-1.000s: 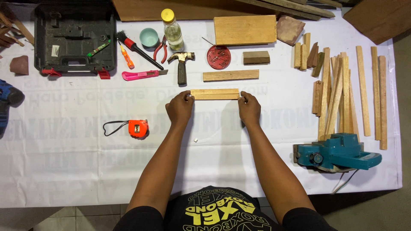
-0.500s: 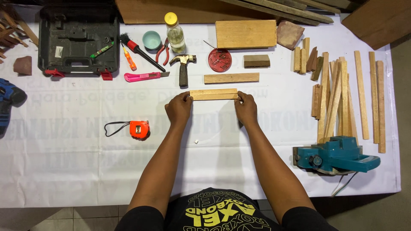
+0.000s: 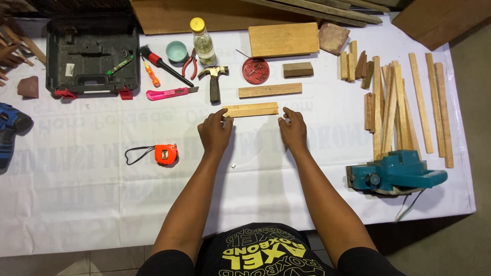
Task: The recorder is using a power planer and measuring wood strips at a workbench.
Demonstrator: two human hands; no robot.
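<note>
A short light wooden strip [image 3: 250, 109] lies flat on the white table cover [image 3: 102, 199], with a line running along its length. My left hand [image 3: 215, 132] pinches the strip's left end between its fingertips. My right hand [image 3: 293, 130] rests just off the right end, fingers loosely spread, with a small gap to the wood. A second, similar strip [image 3: 269, 90] lies just beyond it, untouched.
Along the far edge lie a hammer [image 3: 213, 82], a red dish of nails [image 3: 255, 70], a bottle [image 3: 203, 42], pliers, a pink knife and a black tool case [image 3: 92, 56]. An orange tape measure [image 3: 165, 154] lies to the left. To the right are several wood slats [image 3: 391, 102] and a teal planer [image 3: 396, 173].
My right hand has come off the strip's right end and drawn back a little. The strip and my left hand stay in place.
</note>
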